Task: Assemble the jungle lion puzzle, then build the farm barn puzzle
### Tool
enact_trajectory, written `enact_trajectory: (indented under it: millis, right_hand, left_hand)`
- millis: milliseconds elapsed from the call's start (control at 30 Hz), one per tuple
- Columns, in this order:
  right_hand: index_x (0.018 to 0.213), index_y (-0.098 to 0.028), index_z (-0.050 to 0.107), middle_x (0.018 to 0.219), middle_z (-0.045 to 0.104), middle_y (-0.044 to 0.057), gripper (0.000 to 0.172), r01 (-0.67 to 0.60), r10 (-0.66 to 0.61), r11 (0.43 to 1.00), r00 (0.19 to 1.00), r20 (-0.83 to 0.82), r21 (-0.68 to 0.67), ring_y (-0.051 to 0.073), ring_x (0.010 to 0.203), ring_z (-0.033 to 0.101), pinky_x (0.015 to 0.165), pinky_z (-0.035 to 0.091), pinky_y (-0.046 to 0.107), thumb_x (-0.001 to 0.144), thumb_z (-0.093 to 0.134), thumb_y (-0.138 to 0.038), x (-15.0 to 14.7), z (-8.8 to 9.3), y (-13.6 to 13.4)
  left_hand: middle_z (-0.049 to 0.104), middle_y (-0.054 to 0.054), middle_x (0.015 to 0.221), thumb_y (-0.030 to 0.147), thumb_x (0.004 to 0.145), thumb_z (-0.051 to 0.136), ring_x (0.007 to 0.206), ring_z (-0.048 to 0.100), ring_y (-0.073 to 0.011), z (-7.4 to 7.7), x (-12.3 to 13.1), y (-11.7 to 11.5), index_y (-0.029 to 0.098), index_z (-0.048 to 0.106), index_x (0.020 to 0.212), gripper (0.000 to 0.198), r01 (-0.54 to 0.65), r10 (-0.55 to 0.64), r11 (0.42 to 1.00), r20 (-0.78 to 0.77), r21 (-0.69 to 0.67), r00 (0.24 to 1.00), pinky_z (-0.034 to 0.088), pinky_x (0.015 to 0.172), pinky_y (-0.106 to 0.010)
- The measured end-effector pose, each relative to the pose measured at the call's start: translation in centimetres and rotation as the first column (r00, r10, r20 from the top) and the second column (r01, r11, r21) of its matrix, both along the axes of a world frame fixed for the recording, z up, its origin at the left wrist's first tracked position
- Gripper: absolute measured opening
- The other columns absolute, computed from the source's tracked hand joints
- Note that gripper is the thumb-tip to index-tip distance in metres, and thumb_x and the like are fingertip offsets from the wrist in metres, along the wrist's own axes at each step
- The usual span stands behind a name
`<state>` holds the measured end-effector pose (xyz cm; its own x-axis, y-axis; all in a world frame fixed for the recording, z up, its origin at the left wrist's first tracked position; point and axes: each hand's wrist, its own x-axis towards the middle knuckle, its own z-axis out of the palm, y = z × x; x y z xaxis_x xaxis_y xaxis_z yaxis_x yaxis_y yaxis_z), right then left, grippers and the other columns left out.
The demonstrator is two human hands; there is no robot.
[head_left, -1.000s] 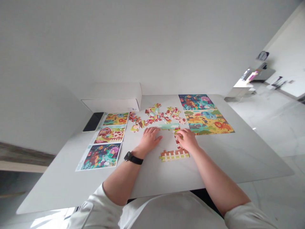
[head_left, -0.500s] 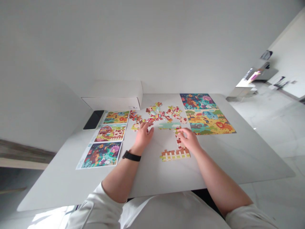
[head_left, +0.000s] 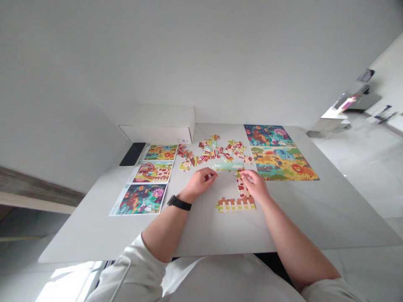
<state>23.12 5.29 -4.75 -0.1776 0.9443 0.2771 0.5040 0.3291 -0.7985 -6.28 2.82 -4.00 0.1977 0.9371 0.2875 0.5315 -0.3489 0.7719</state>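
Note:
My left hand (head_left: pixel 200 181), with a black watch (head_left: pixel 179 203) on the wrist, hovers low over the white table (head_left: pixel 94 235) with curled fingers pinching a small puzzle piece. My right hand (head_left: pixel 257 185) rests on a vertical strip of joined pieces (head_left: pixel 242 189), fingertips bent onto its top end. That strip stands on a joined fence row (head_left: pixel 235 205). A pale blue joined strip (head_left: pixel 227 166) lies just beyond both hands. Behind it is a scatter of several loose pieces (head_left: pixel 217 152).
Two finished puzzles (head_left: pixel 278 157) lie at the right. A sheet with three reference pictures (head_left: pixel 147 178) lies at the left, with a black phone (head_left: pixel 132 154) beside it. A white box (head_left: pixel 160 126) stands at the back against the wall.
My left hand reached forward into the loose pieces, then drew back toward me with fingers curled on a piece. My right hand stayed on the vertical strip. The view shifted slightly.

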Motion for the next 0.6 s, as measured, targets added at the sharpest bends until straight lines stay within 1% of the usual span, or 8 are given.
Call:
enact_trajectory:
  millis: [133, 367, 533, 600]
  right_hand:
    - [0.104, -0.029, 0.079, 0.111, 0.083, 0.007, 0.023, 0.001, -0.001, 1.0, 1.0, -0.004, 0.008, 0.03, 0.105, 0.077, 0.099, 0.059, 0.049, 0.095, 0.061, -0.042, -0.1, -0.2, 0.0]
    - [0.105, -0.029, 0.079, 0.113, 0.083, 0.007, 0.025, -0.007, 0.007, 1.0, 1.0, 0.009, -0.003, 0.03, 0.106, 0.077, 0.099, 0.059, 0.048, 0.096, 0.061, -0.043, -0.1, -0.5, 0.0]
    - [0.099, -0.028, 0.079, 0.108, 0.083, 0.008, 0.025, 0.031, -0.031, 0.999, 0.999, -0.009, -0.02, 0.029, 0.097, 0.078, 0.092, 0.061, 0.047, 0.094, 0.061, -0.043, -0.7, -0.5, 0.6]
    - [0.098, -0.028, 0.079, 0.107, 0.083, 0.008, 0.024, 0.036, -0.036, 0.999, 0.999, -0.014, -0.007, 0.03, 0.097, 0.078, 0.091, 0.061, 0.046, 0.093, 0.06, -0.042, -0.8, -0.3, 0.7]
  left_hand:
    - [0.079, -0.006, 0.096, 0.029, 0.098, 0.062, 0.077, 0.067, -0.0151, -0.1, 0.0, -0.1, 0.02, 0.081, 0.099, 0.02, 0.01, -0.01, 1.0, -0.004, -0.008, 1.0, 0.052, 0.071, -0.028]
    - [0.08, -0.006, 0.096, 0.03, 0.098, 0.063, 0.074, 0.065, -0.0144, 0.2, 0.3, -0.3, 0.019, 0.082, 0.1, 0.021, 0.019, -0.019, 0.999, 0.004, -0.026, 1.0, 0.051, 0.07, -0.027]
    - [0.078, -0.008, 0.093, 0.04, 0.102, 0.062, 0.073, 0.066, -0.0154, 1.1, 0.1, -0.6, 0.018, 0.082, 0.098, 0.03, 0.122, -0.121, 0.992, 0.018, -0.024, 0.992, 0.049, 0.068, -0.028]
    - [0.078, -0.008, 0.091, 0.045, 0.103, 0.06, 0.074, 0.067, -0.0164, 1.3, 0.1, -0.6, 0.018, 0.082, 0.097, 0.036, 0.137, -0.137, 0.99, 0.012, -0.023, 0.991, 0.049, 0.069, -0.028]
